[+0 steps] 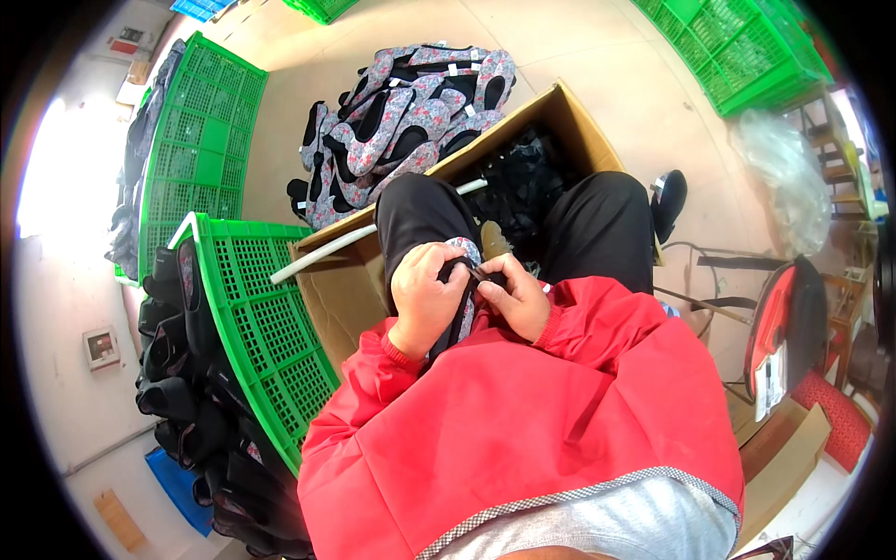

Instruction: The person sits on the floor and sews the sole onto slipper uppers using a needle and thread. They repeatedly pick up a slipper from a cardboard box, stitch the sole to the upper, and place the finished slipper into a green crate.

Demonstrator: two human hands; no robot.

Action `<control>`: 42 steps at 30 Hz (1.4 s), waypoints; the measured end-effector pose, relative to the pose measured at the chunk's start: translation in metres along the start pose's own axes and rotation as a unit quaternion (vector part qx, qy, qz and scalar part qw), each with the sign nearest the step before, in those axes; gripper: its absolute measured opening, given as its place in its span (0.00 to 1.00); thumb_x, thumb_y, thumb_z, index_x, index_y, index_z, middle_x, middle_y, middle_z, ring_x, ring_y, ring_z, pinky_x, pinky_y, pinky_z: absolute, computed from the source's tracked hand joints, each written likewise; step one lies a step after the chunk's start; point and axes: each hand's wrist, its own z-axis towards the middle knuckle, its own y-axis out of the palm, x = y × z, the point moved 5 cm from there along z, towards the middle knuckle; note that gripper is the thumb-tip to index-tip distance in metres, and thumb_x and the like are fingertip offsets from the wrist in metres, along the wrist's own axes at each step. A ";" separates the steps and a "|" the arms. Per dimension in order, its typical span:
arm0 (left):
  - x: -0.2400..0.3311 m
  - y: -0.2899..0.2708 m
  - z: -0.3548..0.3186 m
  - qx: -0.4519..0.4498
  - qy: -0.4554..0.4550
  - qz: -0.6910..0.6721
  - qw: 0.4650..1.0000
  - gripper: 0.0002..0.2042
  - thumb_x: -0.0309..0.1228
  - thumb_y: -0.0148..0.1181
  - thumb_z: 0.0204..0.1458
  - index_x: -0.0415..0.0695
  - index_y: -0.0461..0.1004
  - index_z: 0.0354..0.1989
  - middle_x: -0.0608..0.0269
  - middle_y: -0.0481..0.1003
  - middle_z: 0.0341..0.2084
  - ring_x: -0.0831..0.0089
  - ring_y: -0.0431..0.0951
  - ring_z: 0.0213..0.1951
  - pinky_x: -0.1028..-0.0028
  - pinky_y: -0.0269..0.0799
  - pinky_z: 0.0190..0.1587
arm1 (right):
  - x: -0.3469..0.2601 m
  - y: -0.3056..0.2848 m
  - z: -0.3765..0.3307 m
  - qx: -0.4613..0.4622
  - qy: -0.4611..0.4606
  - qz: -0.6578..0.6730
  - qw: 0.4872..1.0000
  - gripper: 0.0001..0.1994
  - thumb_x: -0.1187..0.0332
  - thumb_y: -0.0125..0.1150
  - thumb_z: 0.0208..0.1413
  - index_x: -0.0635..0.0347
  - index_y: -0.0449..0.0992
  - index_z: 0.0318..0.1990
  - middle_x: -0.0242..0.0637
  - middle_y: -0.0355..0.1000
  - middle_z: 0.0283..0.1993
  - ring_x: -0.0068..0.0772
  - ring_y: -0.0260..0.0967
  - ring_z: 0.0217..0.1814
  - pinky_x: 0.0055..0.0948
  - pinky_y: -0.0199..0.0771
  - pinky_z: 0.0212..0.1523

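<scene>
A grey floral shoe with black lining (pixel 464 246) lies across my lap between my knees, mostly hidden by my fingers. My left hand (pixel 422 297) is closed on its left edge, thumb and fingers pinched together. From the other side my right hand (pixel 518 299) pinches dark material at the shoe's opening. Both hands nearly meet there; whether a small tool is between them cannot be made out. Beyond my knees stands an open cardboard box (pixel 327 297) with a heap of shiny black pieces (pixel 523 177) inside.
A white rod (pixel 327 253) crosses the box. Floral shoes (pixel 373 140) are piled on the floor beyond it. Green crates (pixel 275 313) (pixel 198 140) (pixel 737 51) stand left and far right, with black shoes (pixel 177 373) stacked at left. A clear plastic bag (pixel 784 177) and a red-and-black chair (pixel 789 322) are at right.
</scene>
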 end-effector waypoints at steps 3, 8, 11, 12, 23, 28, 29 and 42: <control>0.000 0.002 -0.002 0.012 0.012 0.014 1.000 0.06 0.20 0.63 0.38 0.41 0.76 0.27 0.58 0.78 0.27 0.58 0.78 0.32 0.66 0.74 0.37 | -0.005 0.000 0.000 0.012 -0.009 -0.024 1.000 0.08 0.71 0.56 0.64 0.63 0.66 0.46 0.30 0.69 0.38 0.17 0.67 0.38 0.20 0.70 0.40; 0.003 0.003 -0.001 0.021 0.024 0.027 0.999 0.06 0.20 0.63 0.38 0.41 0.75 0.27 0.58 0.78 0.27 0.59 0.78 0.32 0.66 0.74 0.38 | -0.004 0.002 0.000 0.019 0.000 0.002 1.000 0.07 0.71 0.55 0.64 0.63 0.66 0.45 0.30 0.69 0.36 0.17 0.67 0.36 0.20 0.70 0.39; 0.003 0.004 -0.002 0.025 0.028 0.037 0.999 0.06 0.21 0.63 0.38 0.42 0.75 0.27 0.59 0.78 0.27 0.59 0.78 0.32 0.66 0.74 0.38 | -0.001 0.003 0.000 0.016 0.008 0.034 0.999 0.06 0.70 0.54 0.65 0.63 0.67 0.44 0.30 0.69 0.35 0.17 0.67 0.35 0.20 0.70 0.38; 0.004 0.004 -0.002 0.026 0.030 0.040 0.998 0.06 0.21 0.63 0.38 0.42 0.75 0.27 0.59 0.78 0.27 0.59 0.78 0.32 0.66 0.74 0.38 | 0.000 0.003 0.000 0.015 0.013 0.048 0.999 0.06 0.70 0.53 0.65 0.63 0.67 0.43 0.30 0.69 0.34 0.17 0.67 0.35 0.20 0.70 0.38; 0.004 0.006 -0.003 0.029 0.031 0.063 0.997 0.06 0.22 0.63 0.38 0.43 0.76 0.27 0.59 0.78 0.27 0.60 0.79 0.32 0.66 0.74 0.38 | 0.010 -0.001 0.002 0.038 -0.026 -0.005 0.999 0.06 0.70 0.53 0.65 0.63 0.67 0.42 0.30 0.69 0.32 0.17 0.68 0.33 0.20 0.70 0.37; 0.006 0.007 -0.003 0.028 0.035 0.064 0.997 0.06 0.22 0.64 0.38 0.43 0.76 0.27 0.59 0.78 0.26 0.60 0.79 0.32 0.66 0.74 0.38 | 0.017 -0.004 0.004 0.056 -0.037 0.029 0.997 0.06 0.70 0.53 0.65 0.63 0.67 0.42 0.30 0.69 0.31 0.17 0.66 0.31 0.19 0.69 0.35; 0.006 0.007 -0.002 0.026 0.035 0.061 0.997 0.06 0.22 0.64 0.38 0.43 0.76 0.27 0.59 0.78 0.26 0.60 0.79 0.32 0.66 0.74 0.38 | 0.019 -0.007 0.006 0.066 -0.046 0.050 0.995 0.06 0.69 0.53 0.65 0.62 0.68 0.42 0.30 0.69 0.31 0.17 0.65 0.30 0.18 0.68 0.33; 0.006 -0.008 0.000 -0.072 -0.094 0.075 0.990 0.19 0.24 0.63 0.38 0.42 0.70 0.42 0.57 0.72 0.38 0.57 0.74 0.44 0.65 0.69 0.48 | 0.004 -0.042 0.020 0.114 0.079 0.047 0.989 0.14 0.65 0.67 0.56 0.59 0.69 0.43 0.30 0.72 0.39 0.15 0.66 0.31 0.17 0.67 0.31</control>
